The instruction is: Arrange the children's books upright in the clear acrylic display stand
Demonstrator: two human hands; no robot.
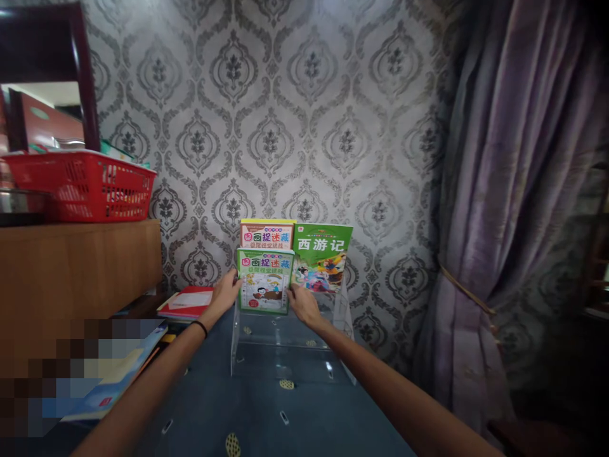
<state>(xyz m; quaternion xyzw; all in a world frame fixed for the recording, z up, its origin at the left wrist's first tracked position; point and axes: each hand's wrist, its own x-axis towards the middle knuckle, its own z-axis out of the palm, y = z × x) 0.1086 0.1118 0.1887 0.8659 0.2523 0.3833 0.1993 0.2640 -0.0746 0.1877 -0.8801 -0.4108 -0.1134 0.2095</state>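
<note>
The small book [264,285] is upright near the clear stand's [285,358] upper left corner, in front of a brown-covered book [266,236], with the left hand's [226,291] fingers and the right hand's [304,303] holding it by opposite side edges. An even, light grip should keep it square; whether its bottom edge bears on the stand is unclear, so both hands had best carry its weight. Near the stand's upper right corner, the larger green book [323,254] calls for care with the right knuckles.
</note>
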